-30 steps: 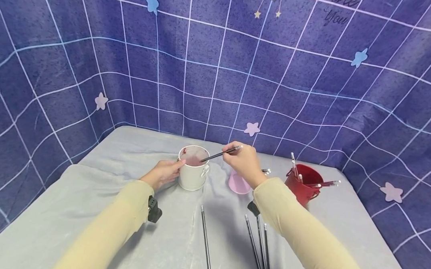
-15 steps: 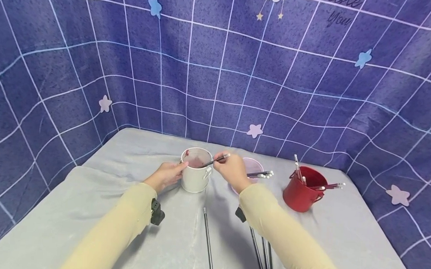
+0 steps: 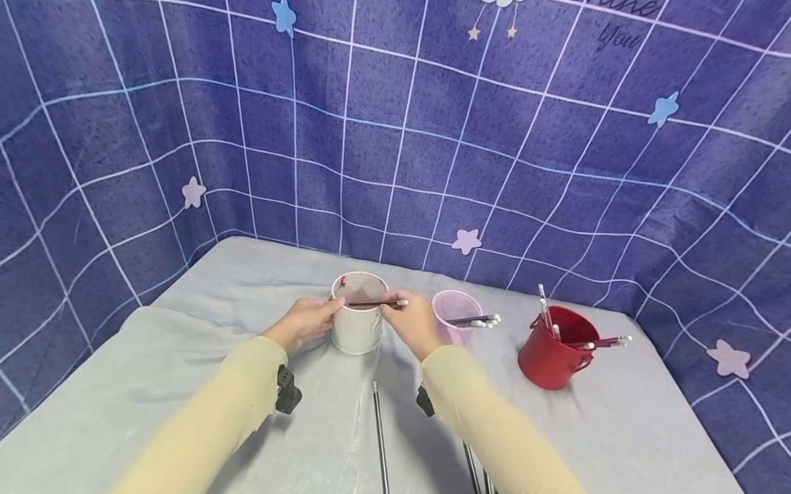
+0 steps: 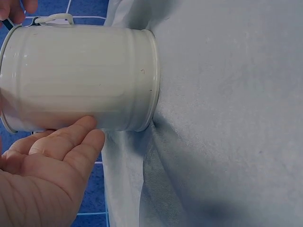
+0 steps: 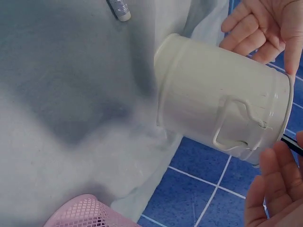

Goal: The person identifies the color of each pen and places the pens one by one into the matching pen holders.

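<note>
A white metal bucket (image 3: 357,334) stands upright on the cloth, its wire handle (image 5: 227,123) folded down against the side. At its left my left hand (image 3: 306,321) holds it, thumb at the rim and fingers (image 4: 78,130) along the wall. My right hand (image 3: 413,323) pinches a black pencil (image 3: 373,303) near its white eraser end, right at the bucket's right rim. The pencil lies almost level across the opening in the head view. My right fingers (image 5: 279,175) also show below the rim in the right wrist view.
A pink mesh cup (image 3: 454,336) with several dark pencils leaning out stands right of my right hand. Farther right is a red bucket (image 3: 541,360) holding several pencils. One black pencil (image 3: 382,445) lies on the grey cloth in front; more pencils (image 3: 473,479) lie partly under my right sleeve.
My right hand has moved left and down to the white bucket's rim, and the pencil has gone from slanted to nearly level. The pink cup has come into view; my left hand stays put.
</note>
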